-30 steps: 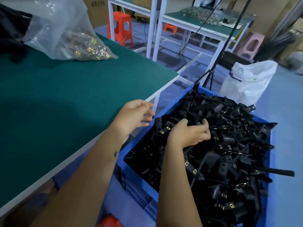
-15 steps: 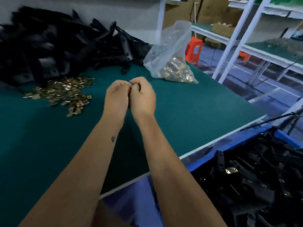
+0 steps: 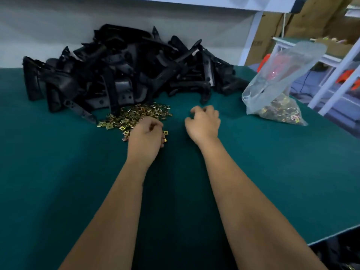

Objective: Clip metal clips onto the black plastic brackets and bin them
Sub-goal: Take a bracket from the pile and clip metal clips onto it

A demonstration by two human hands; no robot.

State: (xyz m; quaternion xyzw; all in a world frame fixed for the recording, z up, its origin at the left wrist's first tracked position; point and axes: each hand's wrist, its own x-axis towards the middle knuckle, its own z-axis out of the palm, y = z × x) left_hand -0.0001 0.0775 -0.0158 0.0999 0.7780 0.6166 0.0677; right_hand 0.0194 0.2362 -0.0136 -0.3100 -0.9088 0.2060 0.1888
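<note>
The big green worktop (image 3: 58, 182) holds a tall heap of black plastic brackets (image 3: 120, 71) at the back. A clear plastic bag (image 3: 276, 90) sits right. Small shiny gold metal clips (image 3: 136, 115) lie in front. The left hand (image 3: 146, 139) rests curled on them. The right hand (image 3: 203, 123) hangs loosely curled, holding nothing.

Black brackets (image 3: 124, 71), gold-yellow clips (image 3: 136, 115), a dark green table (image 3: 58, 172), a clear bag (image 3: 276, 90).

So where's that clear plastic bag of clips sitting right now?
In the head view, the clear plastic bag stands on the green table at the far right, just right of the black bracket pile and beyond the right hand.
</note>
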